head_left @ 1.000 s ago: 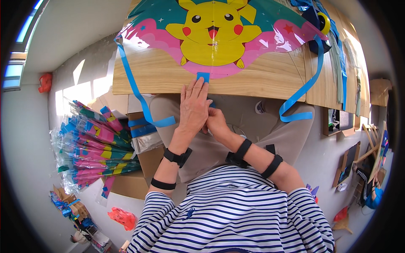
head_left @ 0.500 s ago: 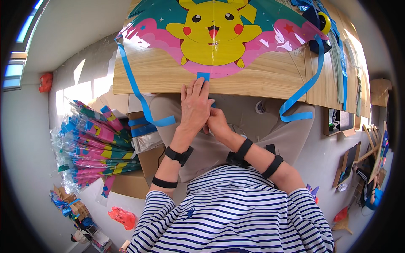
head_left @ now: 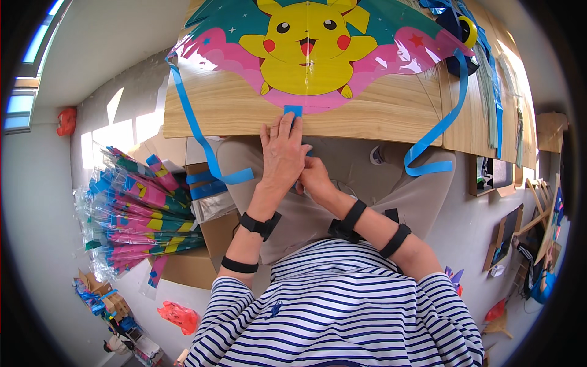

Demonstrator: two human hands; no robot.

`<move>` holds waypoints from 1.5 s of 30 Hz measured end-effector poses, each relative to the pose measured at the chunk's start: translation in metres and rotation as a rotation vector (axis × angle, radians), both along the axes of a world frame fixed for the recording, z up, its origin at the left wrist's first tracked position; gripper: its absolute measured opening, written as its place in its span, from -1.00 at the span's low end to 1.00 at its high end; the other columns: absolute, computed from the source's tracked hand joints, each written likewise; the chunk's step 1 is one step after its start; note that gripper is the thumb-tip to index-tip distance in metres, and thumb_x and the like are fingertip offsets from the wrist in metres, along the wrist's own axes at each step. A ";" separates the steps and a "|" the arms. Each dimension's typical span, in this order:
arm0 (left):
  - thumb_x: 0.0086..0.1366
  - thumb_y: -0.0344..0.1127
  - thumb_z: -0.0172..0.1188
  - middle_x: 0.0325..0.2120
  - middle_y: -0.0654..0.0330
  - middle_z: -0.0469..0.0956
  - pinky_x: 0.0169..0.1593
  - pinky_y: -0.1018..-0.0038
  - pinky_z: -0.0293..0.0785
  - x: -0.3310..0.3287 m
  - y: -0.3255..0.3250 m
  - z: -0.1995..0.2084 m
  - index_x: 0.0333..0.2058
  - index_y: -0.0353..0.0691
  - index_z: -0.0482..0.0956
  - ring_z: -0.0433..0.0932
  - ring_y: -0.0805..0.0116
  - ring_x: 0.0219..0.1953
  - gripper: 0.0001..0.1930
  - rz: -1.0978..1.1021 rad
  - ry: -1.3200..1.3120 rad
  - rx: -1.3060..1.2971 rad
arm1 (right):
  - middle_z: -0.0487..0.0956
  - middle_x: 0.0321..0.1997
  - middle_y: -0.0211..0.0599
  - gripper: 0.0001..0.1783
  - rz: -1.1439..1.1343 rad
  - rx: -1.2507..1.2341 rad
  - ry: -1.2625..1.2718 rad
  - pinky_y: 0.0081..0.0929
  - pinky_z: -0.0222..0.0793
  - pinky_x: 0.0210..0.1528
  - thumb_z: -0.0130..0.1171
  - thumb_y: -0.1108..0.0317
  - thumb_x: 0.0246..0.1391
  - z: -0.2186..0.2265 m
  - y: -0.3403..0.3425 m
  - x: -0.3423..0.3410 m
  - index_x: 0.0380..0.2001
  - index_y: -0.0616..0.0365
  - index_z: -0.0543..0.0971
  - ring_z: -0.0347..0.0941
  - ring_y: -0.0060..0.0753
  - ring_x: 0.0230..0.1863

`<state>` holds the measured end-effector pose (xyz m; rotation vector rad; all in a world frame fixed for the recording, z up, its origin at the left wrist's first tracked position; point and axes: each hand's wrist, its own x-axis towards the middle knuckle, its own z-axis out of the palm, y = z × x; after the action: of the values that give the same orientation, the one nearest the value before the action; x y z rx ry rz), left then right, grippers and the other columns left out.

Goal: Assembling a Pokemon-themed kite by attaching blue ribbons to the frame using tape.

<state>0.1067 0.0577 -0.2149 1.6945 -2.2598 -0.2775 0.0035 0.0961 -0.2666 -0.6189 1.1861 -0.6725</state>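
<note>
A kite (head_left: 382,64) lies spread on the table, pink and teal with a yellow cartoon figure. At its bottom middle edge is a blue ribbon (head_left: 293,111) that runs down over the table's near edge. My left hand (head_left: 282,153) rests on this ribbon, fingers stretched out and pressing it flat against the wood. Just below the table edge, my right hand (head_left: 315,176) is closed with its fingertips pinched round the ribbon's lower part, mostly hidden. Two more blue ribbons hang from the kite's side corners, a left one (head_left: 194,122) and a right one (head_left: 437,134).
The wooden table (head_left: 226,119) ends just above my lap. Folded kites in clear wrap (head_left: 147,214) are heaped on a cardboard box (head_left: 183,269) at the left. A yellow tape roll (head_left: 468,32) and hanging blue strips (head_left: 498,116) are at the right. A red bag (head_left: 178,317) lies on the floor.
The kite has shifted very slightly to the left in the picture. Both hands keep nearly the same place and pose.
</note>
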 end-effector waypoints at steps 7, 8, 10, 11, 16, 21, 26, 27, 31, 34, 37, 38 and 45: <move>0.10 -0.23 0.41 0.26 0.04 0.28 0.34 -0.19 0.05 0.000 0.001 -0.001 0.20 -0.35 0.40 0.21 0.03 0.32 -0.30 0.003 0.003 0.004 | 0.58 -0.55 -0.29 -0.83 0.018 0.004 0.008 -0.52 0.24 -0.72 0.06 0.47 0.20 0.010 -0.001 -0.001 -0.38 0.33 0.61 0.42 -0.50 -0.72; 0.10 -0.23 0.41 0.26 0.04 0.28 0.34 -0.19 0.05 0.000 0.001 -0.001 0.20 -0.35 0.40 0.22 0.04 0.32 -0.30 0.003 0.000 0.002 | 0.58 -0.55 -0.28 -0.81 0.013 0.006 0.004 -0.50 0.25 -0.72 0.09 0.44 0.19 0.007 0.000 -0.001 -0.38 0.34 0.62 0.43 -0.48 -0.72; 0.10 -0.23 0.41 0.26 0.05 0.29 0.34 -0.20 0.05 0.000 0.002 -0.001 0.20 -0.35 0.40 0.22 0.04 0.32 -0.30 0.002 -0.002 0.003 | 0.58 -0.56 -0.27 -0.80 0.010 0.012 0.005 -0.48 0.26 -0.73 0.11 0.40 0.19 0.004 0.001 0.000 -0.38 0.34 0.62 0.44 -0.47 -0.73; 0.10 -0.23 0.41 0.26 0.05 0.29 0.34 -0.20 0.05 0.000 0.002 -0.001 0.20 -0.35 0.40 0.22 0.04 0.32 -0.30 0.000 -0.004 0.004 | 0.58 -0.56 -0.28 -0.79 0.011 0.017 0.010 -0.48 0.26 -0.72 0.11 0.40 0.19 0.002 0.001 0.001 -0.38 0.34 0.62 0.44 -0.47 -0.73; 0.07 -0.26 0.42 0.24 0.08 0.33 0.32 -0.11 0.11 0.000 0.001 -0.001 0.17 -0.32 0.45 0.26 0.03 0.30 -0.33 0.013 -0.032 -0.010 | 0.60 -0.55 -0.14 -0.77 0.098 -0.052 0.109 -0.37 0.37 -0.66 0.11 0.39 0.18 0.012 -0.003 -0.002 -0.37 0.38 0.62 0.50 -0.31 -0.69; 0.07 -0.22 0.43 0.25 0.12 0.32 0.29 -0.22 0.13 -0.001 -0.003 0.005 0.18 -0.27 0.43 0.26 0.05 0.31 -0.31 -0.007 -0.060 0.025 | 0.63 -0.37 0.10 -0.73 0.327 -0.713 0.837 -0.09 0.51 -0.22 0.26 0.33 0.07 0.023 0.004 -0.033 -0.28 0.37 0.60 0.60 0.12 -0.31; 0.02 -0.27 0.46 0.25 0.09 0.34 0.31 -0.16 0.12 -0.002 0.000 0.000 0.20 -0.28 0.43 0.26 0.03 0.31 -0.27 -0.005 -0.068 0.020 | 0.62 -0.42 0.02 -0.76 0.115 -0.750 0.759 -0.23 0.47 -0.30 0.30 0.36 0.05 0.075 -0.035 -0.131 -0.27 0.32 0.61 0.58 -0.03 -0.39; 0.02 -0.28 0.47 0.25 0.09 0.34 0.31 -0.15 0.12 -0.003 -0.001 0.000 0.20 -0.28 0.43 0.26 0.02 0.31 -0.27 -0.015 -0.066 0.016 | 0.62 -0.35 0.08 -0.74 -0.012 -0.659 0.772 -0.10 0.46 -0.17 0.32 0.30 0.00 0.081 -0.046 -0.155 -0.34 0.30 0.64 0.56 0.16 -0.24; 0.00 -0.30 0.48 0.25 0.06 0.34 0.33 -0.09 0.11 -0.001 -0.001 0.001 0.20 -0.30 0.42 0.24 -0.01 0.32 -0.25 -0.026 -0.060 0.012 | 0.59 -0.51 -0.24 -0.82 -0.503 -0.592 0.726 -0.51 0.42 -0.55 0.26 0.38 0.12 0.108 -0.091 -0.265 -0.35 0.33 0.63 0.54 -0.51 -0.62; 0.00 -0.31 0.47 0.26 0.05 0.32 0.35 -0.01 0.09 -0.003 -0.002 0.007 0.22 -0.30 0.40 0.23 -0.05 0.32 -0.24 -0.047 -0.061 0.032 | 0.66 -0.34 -0.10 -0.71 -0.682 -0.527 0.841 -0.39 0.53 -0.30 0.32 0.27 0.07 0.101 -0.120 -0.350 -0.25 0.29 0.64 0.64 -0.33 -0.39; 0.00 -0.31 0.46 0.27 0.04 0.31 0.35 0.01 0.09 -0.003 -0.002 0.009 0.22 -0.31 0.40 0.23 -0.07 0.32 -0.24 -0.054 -0.064 0.037 | 0.69 -0.25 -0.05 -0.56 -0.737 -0.426 1.064 -0.29 0.52 -0.09 0.38 0.13 0.00 0.070 -0.142 -0.397 -0.15 0.25 0.65 0.65 -0.18 -0.20; 0.01 -0.31 0.46 0.27 0.03 0.30 0.35 0.01 0.10 -0.003 -0.003 0.009 0.22 -0.31 0.40 0.23 -0.08 0.32 -0.24 -0.058 -0.060 0.037 | 0.69 -0.24 -0.04 -0.51 -0.735 -0.391 1.098 -0.27 0.51 -0.04 0.39 0.08 -0.03 0.065 -0.146 -0.404 -0.12 0.24 0.65 0.64 -0.13 -0.16; 0.00 -0.35 0.44 0.26 0.01 0.31 0.34 0.03 0.12 0.000 0.001 0.013 0.21 -0.34 0.40 0.24 -0.09 0.31 -0.25 -0.073 -0.040 0.042 | 0.67 -0.25 -0.03 -0.71 -0.539 -0.344 1.180 -0.21 0.49 -0.08 0.33 0.25 -0.12 0.079 -0.172 -0.380 -0.33 0.21 0.65 0.61 -0.03 -0.13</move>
<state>0.1070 0.0590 -0.2020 1.6548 -2.3639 -0.3128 -0.3765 -0.0755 -0.1872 -1.0571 2.4156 -1.0133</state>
